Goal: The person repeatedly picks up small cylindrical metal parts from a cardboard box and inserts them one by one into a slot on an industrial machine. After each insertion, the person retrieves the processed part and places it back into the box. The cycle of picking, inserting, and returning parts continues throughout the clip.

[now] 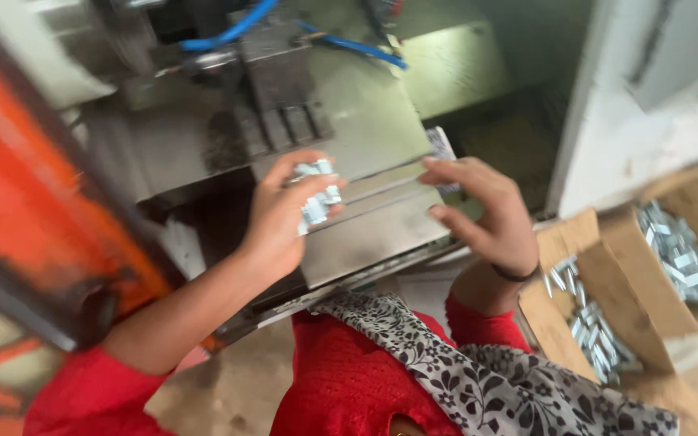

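Head view shows our left hand curled around a clutch of small silvery metal pieces, fingers bent so the stack stays bunched against the palm, right over the sloped steel plate of the machine. Our right hand hovers just beside it, fingers half spread and loose; a few more pieces show behind its fingertips, though we cannot tell whether it grips them. Both hands sit close together above the plate, likely so pieces pass easily from one to the other. At our right a cardboard box stands open, heaped with the same bright parts, near enough to reach. Blue hoses run across the machine above.
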Demonstrator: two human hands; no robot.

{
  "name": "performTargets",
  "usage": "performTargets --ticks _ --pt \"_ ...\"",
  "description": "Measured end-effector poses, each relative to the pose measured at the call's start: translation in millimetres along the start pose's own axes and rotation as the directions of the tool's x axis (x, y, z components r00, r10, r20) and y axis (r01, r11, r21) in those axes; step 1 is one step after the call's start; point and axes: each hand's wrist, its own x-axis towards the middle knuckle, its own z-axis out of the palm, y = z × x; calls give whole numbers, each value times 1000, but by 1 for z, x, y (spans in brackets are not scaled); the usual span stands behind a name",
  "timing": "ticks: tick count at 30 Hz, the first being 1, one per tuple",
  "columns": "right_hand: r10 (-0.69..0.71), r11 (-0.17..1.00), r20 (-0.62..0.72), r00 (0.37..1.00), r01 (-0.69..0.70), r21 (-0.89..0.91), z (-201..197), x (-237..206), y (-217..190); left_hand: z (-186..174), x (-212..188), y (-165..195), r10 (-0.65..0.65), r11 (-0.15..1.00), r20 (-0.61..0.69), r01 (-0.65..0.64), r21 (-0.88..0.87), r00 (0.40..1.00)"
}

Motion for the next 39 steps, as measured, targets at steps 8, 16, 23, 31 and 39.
performTargets --ticks 8,16,23,31,39 --pt "19 999 181 983 -25 32 101 52 13 -4 12 -2 77 997 -11 -77 -10 997" --pt "-3 977 160 987 -31 209 121 52 44 -1 15 3 56 998 -62 -55 23 996" --pt "25 929 133 991 -72 363 125 43 64 -3 17 -6 10 1000 -54 -10 6 999" --pt "13 838 114 993 -73 540 127 39 75 -2 18 -9 33 999 -42 -33 13 999" --pt "86 677 124 989 -149 721 123 32 89 1 14 -8 -18 998 -44 21 59 999"
